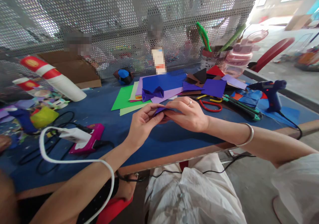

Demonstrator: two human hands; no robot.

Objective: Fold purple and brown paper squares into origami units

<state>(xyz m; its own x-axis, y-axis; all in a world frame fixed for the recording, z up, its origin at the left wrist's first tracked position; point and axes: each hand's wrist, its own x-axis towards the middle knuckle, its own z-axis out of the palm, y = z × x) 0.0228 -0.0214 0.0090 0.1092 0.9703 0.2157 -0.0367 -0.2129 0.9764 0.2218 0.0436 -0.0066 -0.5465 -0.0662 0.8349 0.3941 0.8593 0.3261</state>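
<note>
Above the table's front part, my left hand (146, 119) and my right hand (188, 114) meet over a small piece of purple paper (159, 110). Both hands pinch it between thumb and fingers, and they hide most of it. Just beyond them a folded purple paper piece (153, 94) rests on a stack of coloured sheets, with a blue sheet (164, 81) on top and a green sheet (123, 98) at the left. To the right of my right hand lie red-handled scissors (211, 108) and a green utility knife (241, 108).
A blue glue gun (271, 93) stands at the right, its cord over the edge. A pink power strip (91, 139) with a white cable (72, 161) lies left, the cable passing over my left forearm. A pink bottle (236, 59) and a perforated metal screen (112, 28) are behind.
</note>
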